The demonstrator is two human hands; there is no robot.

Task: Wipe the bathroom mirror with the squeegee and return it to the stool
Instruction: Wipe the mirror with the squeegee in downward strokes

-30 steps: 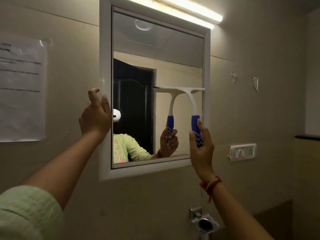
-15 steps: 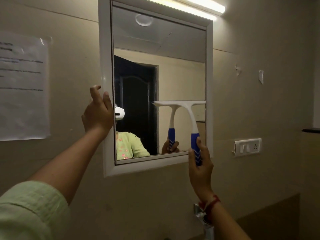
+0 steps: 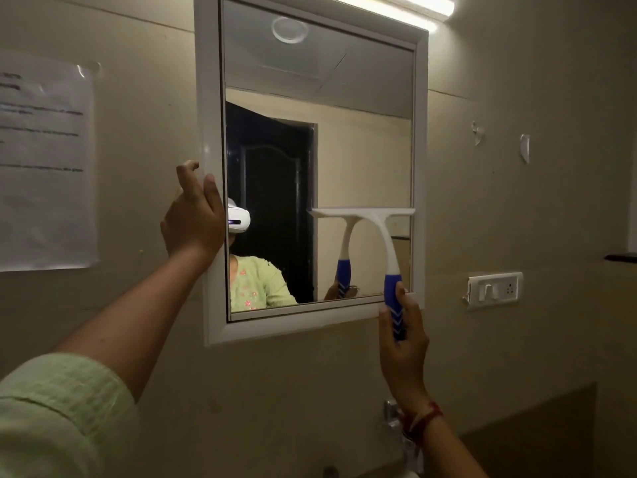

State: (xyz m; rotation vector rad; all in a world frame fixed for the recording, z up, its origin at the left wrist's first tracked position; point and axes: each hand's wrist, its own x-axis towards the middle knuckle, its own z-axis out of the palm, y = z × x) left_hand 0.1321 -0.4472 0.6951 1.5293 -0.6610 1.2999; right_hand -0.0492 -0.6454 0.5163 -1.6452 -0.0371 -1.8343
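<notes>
A white-framed mirror (image 3: 362, 143) hangs on the beige wall. The squeegee (image 3: 381, 229) has a white head and neck and a blue handle; its blade lies flat against the lower right of the glass. My right hand (image 3: 403, 343) grips the blue handle from below, just under the mirror's bottom frame. My left hand (image 3: 193, 219) presses on the left side of the frame, fingers spread over its edge. The stool is out of view.
A paper sheet (image 3: 44, 163) is taped to the wall at left. A white switch plate (image 3: 494, 289) sits right of the mirror, a tube light (image 3: 396, 5) above it. A metal tap fitting (image 3: 393, 415) shows below my right wrist.
The squeegee has slid down the right side of the glass, from mid-height towards the bottom frame. My right hand dropped with it. My left hand stayed on the frame.
</notes>
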